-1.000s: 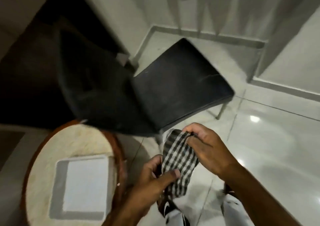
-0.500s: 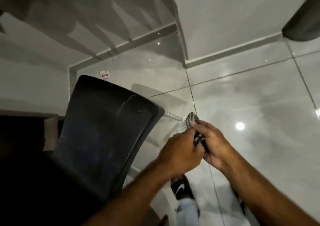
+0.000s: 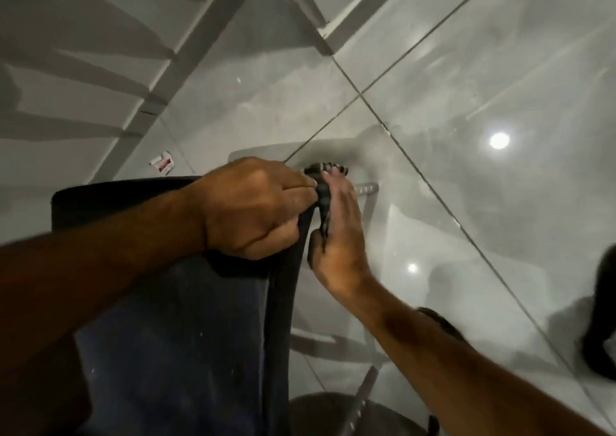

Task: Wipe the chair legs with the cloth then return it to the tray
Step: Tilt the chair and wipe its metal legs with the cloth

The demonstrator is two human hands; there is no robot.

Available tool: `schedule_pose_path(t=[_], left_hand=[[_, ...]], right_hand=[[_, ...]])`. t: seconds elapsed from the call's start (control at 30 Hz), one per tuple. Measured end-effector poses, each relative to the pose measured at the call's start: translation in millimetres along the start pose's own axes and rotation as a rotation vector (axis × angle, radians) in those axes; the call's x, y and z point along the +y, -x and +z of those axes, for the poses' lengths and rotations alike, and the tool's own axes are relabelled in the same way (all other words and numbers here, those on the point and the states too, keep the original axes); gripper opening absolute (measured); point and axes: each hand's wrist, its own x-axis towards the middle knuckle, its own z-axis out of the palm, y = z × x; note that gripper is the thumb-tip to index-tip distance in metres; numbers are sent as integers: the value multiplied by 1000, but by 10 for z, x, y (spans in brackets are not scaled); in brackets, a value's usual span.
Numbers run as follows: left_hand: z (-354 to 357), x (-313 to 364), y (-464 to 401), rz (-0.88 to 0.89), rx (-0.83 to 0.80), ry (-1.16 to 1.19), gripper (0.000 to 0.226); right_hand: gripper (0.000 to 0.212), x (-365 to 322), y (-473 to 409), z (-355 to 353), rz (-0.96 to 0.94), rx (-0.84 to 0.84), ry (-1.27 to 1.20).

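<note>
Both hands are gripping the checked cloth (image 3: pixel 321 187) just beyond the chair (image 3: pixel 186 302) seat's far right corner: left hand (image 3: pixel 256 208) fisted, right hand (image 3: pixel 336 232) pinching. Bunching it tighter should be helping it wrap the leg (image 3: pixel 366 189) below.

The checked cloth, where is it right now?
In the head view, the black-and-white checked cloth sits mid-frame, bunched between the left hand and right hand, just past the far corner of the black chair seat.

Two hands show, a left (image 3: pixel 253 208) and a right (image 3: pixel 336 235). There is one cloth (image 3: pixel 321 198) and one chair (image 3: pixel 186 319). Two chair legs (image 3: pixel 366 188) are visible.
</note>
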Motion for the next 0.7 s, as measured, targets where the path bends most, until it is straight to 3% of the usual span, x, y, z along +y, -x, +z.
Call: schedule_pose_path(t=[0.1, 0.17, 0.27, 0.37, 0.5, 0.6, 0.7], left_hand=[[70, -68, 35, 33, 0, 26, 42], [93, -100, 18, 47, 3, 35, 42], [128, -123, 48, 5, 13, 50, 44], [155, -98, 62, 3, 12, 35, 45], [64, -68, -6, 24, -23, 22, 44], [48, -46, -18, 38, -39, -7, 44], [47, -44, -36, 39, -31, -1, 45]], right_hand=[[70, 440, -171, 233, -70, 200, -25], [64, 900, -373, 296, -63, 226, 32], [68, 1608, -689, 203, 180, 159, 133], [72, 2009, -991, -29, 388, -38, 176], [72, 1385, -992, -174, 681, -16, -155], [78, 803, -444, -52, 580, -62, -369], [79, 751, -433, 30, 539, 5, -291]])
